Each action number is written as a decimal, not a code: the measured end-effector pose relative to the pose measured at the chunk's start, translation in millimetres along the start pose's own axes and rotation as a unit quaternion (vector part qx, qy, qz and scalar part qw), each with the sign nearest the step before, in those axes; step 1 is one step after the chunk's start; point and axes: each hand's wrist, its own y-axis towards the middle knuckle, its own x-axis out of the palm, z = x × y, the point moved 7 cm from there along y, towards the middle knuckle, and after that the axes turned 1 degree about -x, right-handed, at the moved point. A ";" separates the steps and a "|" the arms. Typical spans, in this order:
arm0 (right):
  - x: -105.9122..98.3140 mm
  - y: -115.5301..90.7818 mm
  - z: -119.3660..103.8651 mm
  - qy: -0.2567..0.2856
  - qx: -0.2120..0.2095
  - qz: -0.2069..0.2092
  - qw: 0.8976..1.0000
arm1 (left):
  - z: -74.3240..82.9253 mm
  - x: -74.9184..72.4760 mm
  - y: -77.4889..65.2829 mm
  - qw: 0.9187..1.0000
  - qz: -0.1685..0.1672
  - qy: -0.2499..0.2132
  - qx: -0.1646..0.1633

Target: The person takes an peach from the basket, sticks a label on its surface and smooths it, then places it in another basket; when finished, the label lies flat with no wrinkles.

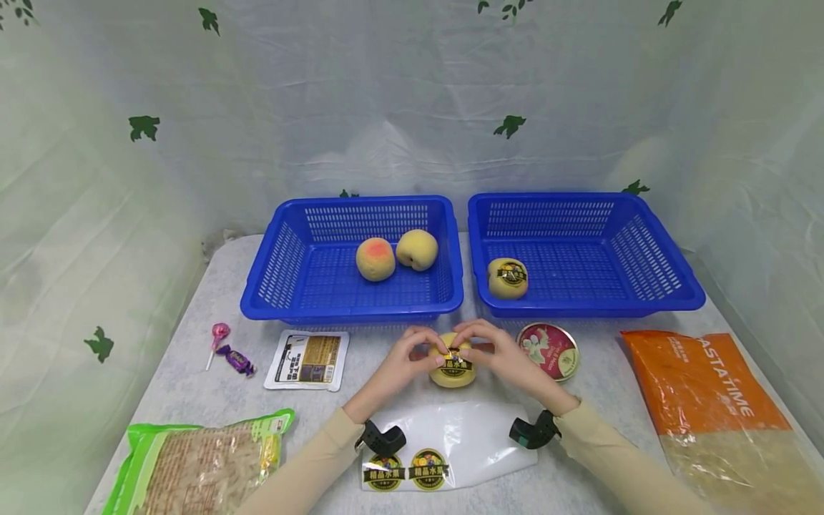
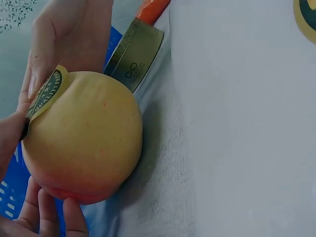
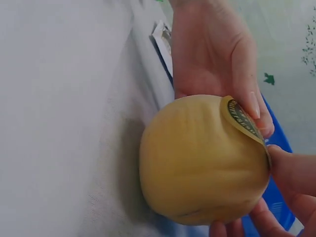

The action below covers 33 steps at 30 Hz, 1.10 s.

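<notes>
1. Both hands hold one yellow peach point(image 2: 84, 140) just above or on the surface point(image 1: 187, 390); the left hand point(image 1: 412, 355) and right hand point(image 1: 494, 352) curl round its sides, thumbs on its label point(image 1: 456, 366).
2. That round black-and-gold label reads "精品水果"; one edge stands slightly off the fruit.
3. Below the hands, between the wrists, a white sheet point(image 1: 463, 429) carries two matching labels point(image 1: 407, 471).
4. Beyond the left hand, a blue basket point(image 1: 347, 312) contains two peaches point(image 1: 395, 255) without visible labels.
5. Beyond the right hand, a second blue basket point(image 1: 592, 308) contains one labelled peach point(image 1: 499, 287), in its near left corner.
6. Just beside the right hand is a round tin point(image 1: 548, 350), its print too small to read.
7. Farther right, an orange-topped bag point(image 1: 714, 386) shows the letters "ASTATIME".
8. Left of the left hand lies a printed packet point(image 1: 309, 360).
</notes>
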 end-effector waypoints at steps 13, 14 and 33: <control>2.5 -2.8 11.0 0.020 -0.023 -0.043 0.999 | -7.4 1.4 1.4 0.997 0.017 -0.062 -0.041; 2.6 -3.4 6.9 0.015 -0.028 -0.042 0.999 | -7.7 1.5 1.5 0.997 0.017 -0.061 -0.043; -1.9 -0.1 38.3 0.048 -0.044 -0.030 0.997 | -26.9 9.0 5.8 1.000 0.004 0.020 -0.008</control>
